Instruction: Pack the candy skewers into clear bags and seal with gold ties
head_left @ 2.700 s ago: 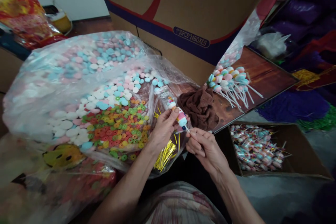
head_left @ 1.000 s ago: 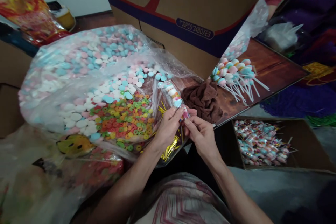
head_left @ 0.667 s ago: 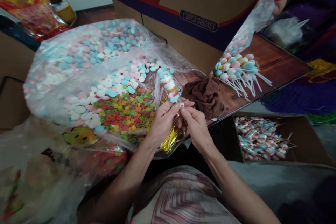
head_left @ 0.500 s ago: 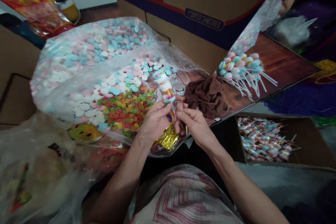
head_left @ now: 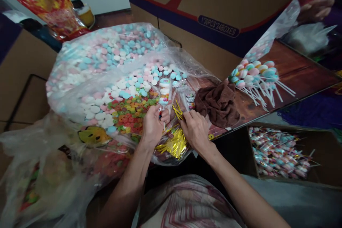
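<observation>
My left hand [head_left: 153,123] is closed around the base of a wrapped candy skewer [head_left: 164,91], which stands upright in its clear sleeve over the bag of candy. My right hand [head_left: 193,130] reaches into a heap of gold twist ties [head_left: 173,142], its fingers bent onto the ties near a small packet of clear sleeves [head_left: 188,96]; whether it grips one is unclear. A big clear bag [head_left: 107,64] holds pink, blue and white discs, and a smaller bag holds coloured ring candies [head_left: 127,112].
A brown cloth [head_left: 217,101] lies on a wooden board [head_left: 294,74] beside unwrapped candy skewers [head_left: 253,73]. An open carton [head_left: 280,151] at the right holds wrapped skewers. A large cardboard box [head_left: 213,10] stands behind. Another person's hand [head_left: 316,9] shows at the top right.
My right hand has let go of the skewer's stick and dropped onto the gold ties. My left hand has tipped the skewer upright and holds it alone. The view has shifted left.
</observation>
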A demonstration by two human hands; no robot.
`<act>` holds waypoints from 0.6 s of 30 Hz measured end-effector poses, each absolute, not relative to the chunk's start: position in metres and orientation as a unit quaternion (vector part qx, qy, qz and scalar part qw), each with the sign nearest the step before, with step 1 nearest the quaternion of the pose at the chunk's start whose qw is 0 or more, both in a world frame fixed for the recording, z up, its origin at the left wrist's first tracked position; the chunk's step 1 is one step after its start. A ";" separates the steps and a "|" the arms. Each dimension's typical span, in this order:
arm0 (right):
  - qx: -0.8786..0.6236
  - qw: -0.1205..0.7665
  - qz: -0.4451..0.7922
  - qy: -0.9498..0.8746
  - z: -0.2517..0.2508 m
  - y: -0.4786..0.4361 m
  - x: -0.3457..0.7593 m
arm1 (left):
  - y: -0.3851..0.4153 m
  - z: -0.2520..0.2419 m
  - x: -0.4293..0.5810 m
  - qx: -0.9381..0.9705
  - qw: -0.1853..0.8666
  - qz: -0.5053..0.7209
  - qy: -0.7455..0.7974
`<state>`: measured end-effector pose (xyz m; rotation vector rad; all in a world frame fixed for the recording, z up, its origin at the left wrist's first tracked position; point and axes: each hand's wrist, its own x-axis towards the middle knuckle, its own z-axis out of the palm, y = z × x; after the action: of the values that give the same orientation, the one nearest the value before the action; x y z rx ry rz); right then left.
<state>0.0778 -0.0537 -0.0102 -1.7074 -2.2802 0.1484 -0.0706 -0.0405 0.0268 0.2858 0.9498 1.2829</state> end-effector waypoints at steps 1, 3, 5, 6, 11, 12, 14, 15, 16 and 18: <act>-0.598 0.132 0.039 -0.790 -0.012 -0.053 0.074 | -0.041 0.026 -0.070 0.133 0.689 0.573 0.424; -0.607 0.122 0.030 -0.785 -0.016 -0.052 0.071 | -0.041 0.024 -0.068 0.152 0.679 0.576 0.429; -0.613 0.123 0.028 -0.780 -0.020 -0.052 0.072 | -0.041 0.020 -0.067 0.176 0.667 0.577 0.437; -0.615 0.127 0.033 -0.778 -0.022 -0.052 0.074 | -0.042 0.018 -0.066 0.186 0.663 0.576 0.440; -0.605 0.224 0.161 -0.747 -0.017 -0.053 0.088 | -0.044 0.011 -0.060 0.209 0.655 0.575 0.443; -0.602 0.255 0.198 -0.730 -0.014 -0.053 0.091 | -0.044 0.010 -0.058 0.209 0.651 0.577 0.446; -0.597 0.321 0.264 -0.686 -0.011 -0.053 0.097 | -0.045 0.010 -0.053 0.206 0.638 0.588 0.453; -0.593 0.353 0.295 -0.661 -0.009 -0.052 0.099 | -0.045 0.010 -0.050 0.204 0.630 0.595 0.454; -0.586 0.382 0.327 -0.635 -0.007 -0.052 0.101 | -0.045 0.011 -0.048 0.205 0.625 0.600 0.456; -0.572 0.426 0.392 -0.581 -0.005 -0.052 0.104 | -0.045 0.011 -0.044 0.210 0.621 0.599 0.459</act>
<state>0.1042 -0.0517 -0.0051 -1.4286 -1.4527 0.9801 -0.0437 -0.0445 0.0110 0.4827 1.0544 1.3777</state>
